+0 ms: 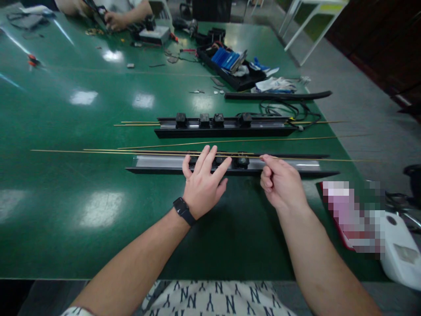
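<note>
A long black channel [154, 170] with a pale inner strip lies crosswise before me, several small black blocks [242, 160] seated in it. Thin brass-coloured rods [98, 152] run lengthwise over it. My left hand [205, 175], with a dark watch at the wrist, is spread over the channel's middle, fingers apart near the rods. My right hand [279, 177] pinches a thin brass rod [315, 159] between thumb and forefinger above the channel's right part. Behind it another loose rod [197, 143] slants across. Farther back lies a second black channel [223, 132] with several blocks and rods in it.
Black cables [283, 107] and a curved black strip [279, 95] lie beyond the far channel. A black tray [226, 77] holds blue items. At right are a blurred-out red-edged object [342, 235] and a white device [399, 250]. Another person's hand [115, 20] works at the far side.
</note>
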Demonstrator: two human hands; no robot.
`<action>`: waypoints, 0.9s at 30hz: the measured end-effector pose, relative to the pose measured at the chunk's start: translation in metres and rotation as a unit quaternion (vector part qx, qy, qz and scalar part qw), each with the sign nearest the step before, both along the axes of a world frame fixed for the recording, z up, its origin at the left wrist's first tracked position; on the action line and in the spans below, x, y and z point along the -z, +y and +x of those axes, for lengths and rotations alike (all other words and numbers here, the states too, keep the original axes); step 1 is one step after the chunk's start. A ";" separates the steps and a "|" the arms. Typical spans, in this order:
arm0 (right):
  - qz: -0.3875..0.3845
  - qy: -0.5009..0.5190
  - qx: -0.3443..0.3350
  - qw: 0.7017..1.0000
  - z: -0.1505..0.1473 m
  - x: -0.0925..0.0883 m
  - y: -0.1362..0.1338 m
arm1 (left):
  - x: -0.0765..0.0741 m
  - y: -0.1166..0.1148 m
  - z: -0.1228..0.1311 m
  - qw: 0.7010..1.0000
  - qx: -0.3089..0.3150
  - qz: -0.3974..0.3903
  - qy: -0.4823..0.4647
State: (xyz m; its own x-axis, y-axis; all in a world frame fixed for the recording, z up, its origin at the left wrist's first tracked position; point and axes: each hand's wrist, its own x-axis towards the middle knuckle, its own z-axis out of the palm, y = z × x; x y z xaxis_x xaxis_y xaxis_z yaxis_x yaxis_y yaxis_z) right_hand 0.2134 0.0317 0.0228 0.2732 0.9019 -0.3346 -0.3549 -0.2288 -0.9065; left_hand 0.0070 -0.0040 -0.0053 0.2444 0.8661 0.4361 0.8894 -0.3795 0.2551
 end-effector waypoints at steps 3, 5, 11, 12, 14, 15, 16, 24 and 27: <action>0.001 -0.001 0.007 1.000 0.000 0.000 0.000 | 0.000 0.000 0.000 1.000 0.000 -0.001 0.001; 0.000 -0.002 0.011 1.000 -0.001 0.000 0.000 | 0.000 0.000 0.000 1.000 -0.001 0.000 0.003; -0.006 -0.005 0.016 1.000 -0.001 -0.001 0.000 | 0.000 0.000 0.000 1.000 -0.001 0.000 0.004; -0.006 -0.006 0.018 1.000 -0.001 0.000 0.001 | 0.000 0.000 0.000 1.000 -0.002 0.000 0.004; -0.007 -0.006 0.022 1.000 0.000 0.000 0.001 | 0.000 0.000 0.000 1.000 -0.002 0.001 0.004; -0.007 -0.006 0.024 1.000 0.000 0.001 0.001 | 0.000 0.000 0.000 1.000 -0.001 0.002 0.004; -0.007 -0.005 0.025 1.000 0.000 0.001 0.002 | 0.000 0.000 0.000 1.000 -0.001 0.003 0.004; -0.010 -0.009 0.027 1.000 0.000 0.001 0.001 | 0.001 0.000 0.000 1.000 0.001 0.002 0.003; -0.007 -0.014 0.019 1.000 0.001 0.002 0.001 | 0.001 0.000 0.000 1.000 0.000 0.002 0.002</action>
